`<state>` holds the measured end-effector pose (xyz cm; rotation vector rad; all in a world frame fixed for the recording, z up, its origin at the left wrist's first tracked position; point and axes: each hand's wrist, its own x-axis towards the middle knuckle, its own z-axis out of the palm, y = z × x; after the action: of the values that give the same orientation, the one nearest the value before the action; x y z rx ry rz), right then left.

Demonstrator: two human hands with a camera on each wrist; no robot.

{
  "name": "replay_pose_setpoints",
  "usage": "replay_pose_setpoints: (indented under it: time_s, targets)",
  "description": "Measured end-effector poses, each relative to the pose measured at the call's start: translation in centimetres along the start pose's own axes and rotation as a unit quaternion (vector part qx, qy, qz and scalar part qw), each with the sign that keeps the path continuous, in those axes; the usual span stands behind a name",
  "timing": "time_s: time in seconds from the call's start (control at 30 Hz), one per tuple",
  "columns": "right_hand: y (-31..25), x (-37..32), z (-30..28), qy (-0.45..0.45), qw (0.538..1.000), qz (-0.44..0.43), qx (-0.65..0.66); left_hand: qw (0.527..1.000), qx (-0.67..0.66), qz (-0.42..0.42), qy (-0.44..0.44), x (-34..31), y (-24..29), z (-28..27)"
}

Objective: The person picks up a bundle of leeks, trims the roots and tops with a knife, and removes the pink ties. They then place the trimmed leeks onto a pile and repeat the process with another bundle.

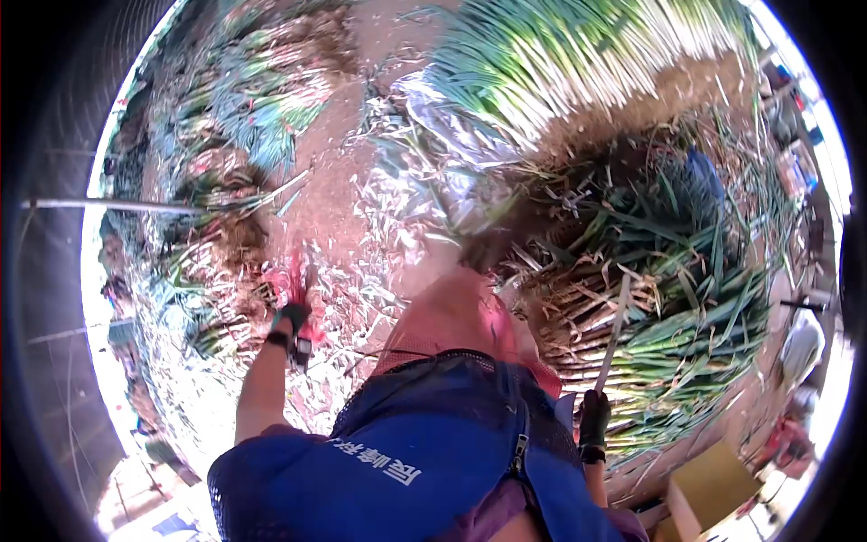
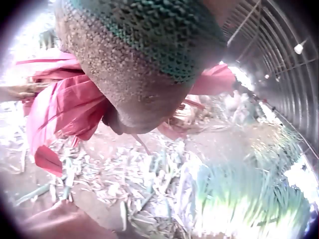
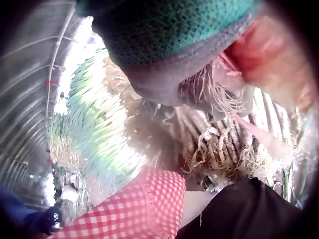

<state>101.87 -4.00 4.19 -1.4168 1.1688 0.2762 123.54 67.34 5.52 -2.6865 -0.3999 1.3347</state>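
In the head view my gloved left hand is at the left, over ground strewn with peelings. It grips a bunch of pink plastic strips, whose loose ends stick out on both sides of the glove in the left wrist view. My gloved right hand is low at the right, beside a pile of leeks. From it a long, pale, straight stalk points up over the pile. Stringy roots hang just under the glove in the right wrist view. The fingertips of both hands are hidden.
Trimmed leeks with white stems lie in a large stack at the far right. More leek bundles line the left side. Clear plastic film lies between them. A cardboard box stands at the lower right.
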Motion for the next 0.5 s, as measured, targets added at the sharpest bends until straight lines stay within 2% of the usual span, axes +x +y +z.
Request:
replay_pose_setpoints:
  time_s: [0.07,0.13,0.17,0.2,0.23,0.3,0.33,0.37,0.4,0.47,0.5]
  targets:
    - [-2.1,1.9,2.3,-0.032,0.999,0.023,-0.001,0.995,0.000,-0.018,-0.095,-2.6,-3.7,6.5]
    - [-5.1,2.8,4.9,-0.039,0.976,-0.107,-0.185,0.990,0.015,0.002,-0.139,-3.3,-6.1,12.3]
    - [-5.6,3.8,6.1,-0.056,0.985,-0.065,-0.149,0.990,0.036,0.039,-0.132,-3.3,-7.0,14.5]
    - [-6.4,5.2,7.6,-0.071,0.991,-0.026,-0.111,0.983,0.050,0.138,-0.113,-5.9,-5.0,12.0]
    - [-8.1,5.4,9.5,-0.048,0.979,-0.062,-0.189,0.953,0.169,0.239,0.078,-7.1,-4.5,10.7]
    - [-9.7,6.3,12.3,-0.035,0.943,-0.146,-0.299,0.953,0.174,0.216,0.120,-5.2,-6.2,11.3]
    - [-9.1,8.1,13.4,-0.046,0.923,-0.196,-0.328,0.981,0.086,0.172,0.000,-4.1,-6.8,9.8]
    - [-8.8,9.4,14.4,-0.059,0.900,-0.245,-0.356,0.989,-0.005,0.098,-0.113,-3.3,-6.9,7.8]
    - [-9.1,9.6,15.4,-0.068,0.932,-0.170,-0.314,0.977,-0.072,0.010,-0.202,-2.5,-7.0,5.7]
    - [-9.9,9.6,17.1,-0.079,0.972,-0.016,-0.220,0.990,-0.004,0.086,-0.113,1.9,-11.5,8.3]
    - [-8.6,10.9,17.1,-0.073,0.964,-0.066,-0.245,0.990,0.030,0.123,-0.065,4.2,-13.2,9.8]
